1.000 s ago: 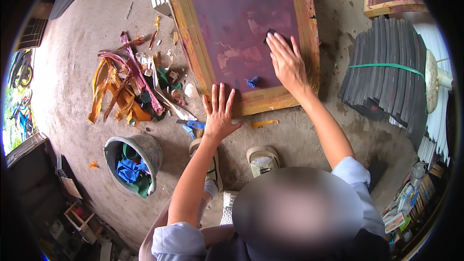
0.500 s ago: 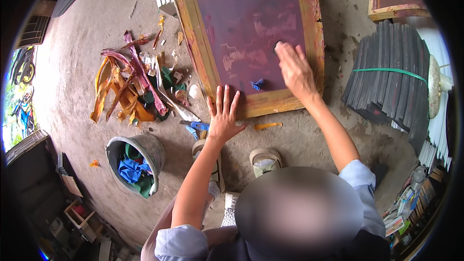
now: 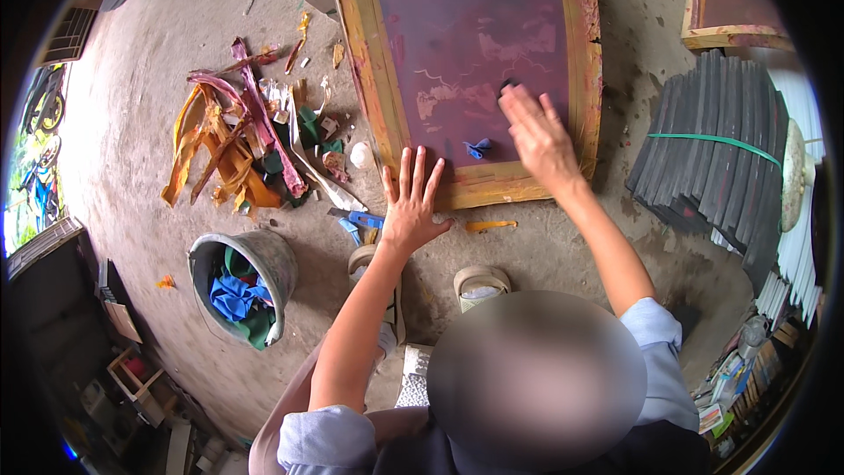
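Note:
A silk-screen frame [image 3: 483, 189] with a wooden border and purple mesh lies in front of me. My left hand [image 3: 409, 207] is spread flat at its near left corner, fingertips on the border. Over the lower right of the mesh is my right hand [image 3: 541, 136], fingers stretched close together. A small dark piece [image 3: 507, 84] peeks out past its fingertips; the palm hides the rest, so its kind is unclear. Pale worn patches show in the mesh near that hand. A crumpled blue scrap [image 3: 477, 149] rests on the mesh between my hands.
Peeled tape strips [image 3: 233, 141] lie heaped on the concrete floor at left. Below them stands a grey bucket [image 3: 286, 268] with blue and green cloths. A blue cutter knife [image 3: 365, 219] lies by my left wrist. Strapped dark slats [image 3: 708, 141] and another frame [image 3: 734, 4] are at right.
Against the mesh, my right hand has slid a little to the left, the dark piece moving with it. The left hand keeps its place at the corner. The whole view has shifted slightly.

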A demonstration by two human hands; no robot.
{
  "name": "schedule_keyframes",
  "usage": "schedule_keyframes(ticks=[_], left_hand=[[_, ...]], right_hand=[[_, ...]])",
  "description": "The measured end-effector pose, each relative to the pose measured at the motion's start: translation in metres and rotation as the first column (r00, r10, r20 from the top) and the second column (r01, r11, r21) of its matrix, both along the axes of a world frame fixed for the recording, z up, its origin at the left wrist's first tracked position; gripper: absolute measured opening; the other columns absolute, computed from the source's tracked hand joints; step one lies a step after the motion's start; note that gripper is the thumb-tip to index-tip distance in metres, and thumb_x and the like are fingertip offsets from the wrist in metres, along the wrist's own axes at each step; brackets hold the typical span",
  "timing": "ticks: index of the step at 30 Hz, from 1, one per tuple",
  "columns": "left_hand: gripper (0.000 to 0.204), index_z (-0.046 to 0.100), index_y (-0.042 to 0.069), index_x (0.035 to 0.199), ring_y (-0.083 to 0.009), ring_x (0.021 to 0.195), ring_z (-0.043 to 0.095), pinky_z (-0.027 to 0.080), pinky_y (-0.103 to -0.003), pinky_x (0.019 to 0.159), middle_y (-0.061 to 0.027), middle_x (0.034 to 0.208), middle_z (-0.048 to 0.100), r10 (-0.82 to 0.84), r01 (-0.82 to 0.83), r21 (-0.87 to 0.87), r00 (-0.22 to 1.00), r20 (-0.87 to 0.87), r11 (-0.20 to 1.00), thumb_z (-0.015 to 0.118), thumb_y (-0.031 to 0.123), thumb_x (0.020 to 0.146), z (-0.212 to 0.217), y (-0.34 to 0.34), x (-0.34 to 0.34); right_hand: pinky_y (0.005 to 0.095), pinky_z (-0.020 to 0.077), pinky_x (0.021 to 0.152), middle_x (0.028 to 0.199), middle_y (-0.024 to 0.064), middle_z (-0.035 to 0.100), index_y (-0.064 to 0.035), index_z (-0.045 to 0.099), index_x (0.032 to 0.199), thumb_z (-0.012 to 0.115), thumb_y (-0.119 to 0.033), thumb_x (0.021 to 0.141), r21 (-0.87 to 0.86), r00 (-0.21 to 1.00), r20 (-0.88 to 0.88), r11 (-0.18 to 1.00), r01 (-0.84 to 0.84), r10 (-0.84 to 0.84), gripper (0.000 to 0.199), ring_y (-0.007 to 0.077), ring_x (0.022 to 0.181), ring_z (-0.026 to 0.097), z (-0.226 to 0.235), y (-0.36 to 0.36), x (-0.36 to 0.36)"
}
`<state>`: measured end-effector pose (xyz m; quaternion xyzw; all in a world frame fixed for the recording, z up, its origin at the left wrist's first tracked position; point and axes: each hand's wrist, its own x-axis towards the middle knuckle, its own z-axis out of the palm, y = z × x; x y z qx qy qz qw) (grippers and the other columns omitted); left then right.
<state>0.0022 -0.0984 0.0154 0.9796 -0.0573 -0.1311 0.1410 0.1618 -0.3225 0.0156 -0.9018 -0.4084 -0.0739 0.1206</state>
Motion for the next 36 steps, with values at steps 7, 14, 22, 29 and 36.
schedule_keyframes(ticks=[7, 14, 22, 29, 36], left_hand=[[0.119, 0.013, 0.017, 0.155, -0.0388, 0.148, 0.001, 0.005, -0.064, 0.114, -0.0186, 0.159, 0.006, 0.034, -0.034, 0.005, 0.999, 0.026, 0.999, 0.078, 0.055, 0.062, 0.000, 0.003, -0.001], [0.121, 0.013, 0.018, 0.155, -0.0375, 0.148, 0.002, 0.006, -0.064, 0.114, -0.0170, 0.160, 0.007, 0.037, -0.037, 0.011, 0.999, 0.019, 0.999, 0.080, 0.055, 0.061, 0.002, 0.002, 0.001], [0.121, 0.012, 0.014, 0.154, -0.0417, 0.147, -0.001, 0.002, -0.065, 0.113, -0.0216, 0.159, 0.004, 0.014, -0.013, -0.008, 0.999, 0.030, 1.000, 0.079, 0.054, 0.062, 0.001, 0.000, -0.001], [0.120, 0.011, 0.013, 0.155, -0.0407, 0.147, -0.004, 0.001, -0.065, 0.113, -0.0210, 0.159, 0.002, 0.018, -0.018, 0.003, 1.000, -0.003, 1.000, 0.077, 0.055, 0.063, 0.002, 0.004, 0.001], [0.120, 0.010, 0.014, 0.155, -0.0401, 0.147, -0.004, 0.002, -0.065, 0.113, -0.0208, 0.159, 0.001, 0.015, -0.015, 0.014, 1.000, -0.008, 1.000, 0.077, 0.056, 0.064, 0.004, -0.001, 0.000]], right_hand=[[0.0412, 0.0217, 0.120, 0.149, 0.0098, 0.041, -0.0007, 0.047, 0.138, 0.054, -0.011, 0.094, 0.006, 0.998, -0.049, 0.999, 0.049, -0.048, 0.046, 0.0223, 0.141, 0.033, 0.009, 0.009, -0.010], [0.0461, 0.0164, 0.120, 0.152, 0.0005, 0.039, -0.0068, 0.048, 0.139, 0.055, -0.017, 0.093, 0.009, 0.989, -0.039, 0.990, 0.141, -0.141, 0.047, 0.0192, 0.143, 0.029, 0.010, 0.032, -0.020], [0.0560, 0.0089, 0.119, 0.151, -0.0071, 0.040, -0.0136, 0.052, 0.138, 0.060, -0.015, 0.089, -0.079, 0.997, -0.012, 0.994, 0.075, -0.076, 0.049, 0.0167, 0.145, 0.024, 0.015, 0.017, -0.020], [0.0561, 0.0099, 0.119, 0.149, -0.0057, 0.043, -0.0118, 0.053, 0.137, 0.057, -0.015, 0.092, -0.014, 0.990, -0.033, 0.991, 0.136, -0.136, 0.045, 0.0184, 0.145, 0.025, 0.014, 0.033, -0.016], [0.0510, 0.0194, 0.119, 0.149, -0.0017, 0.042, -0.0089, 0.050, 0.138, 0.053, -0.003, 0.091, -0.008, 0.984, -0.004, 0.984, 0.180, -0.180, 0.047, 0.0231, 0.142, 0.030, 0.027, 0.045, -0.008]])
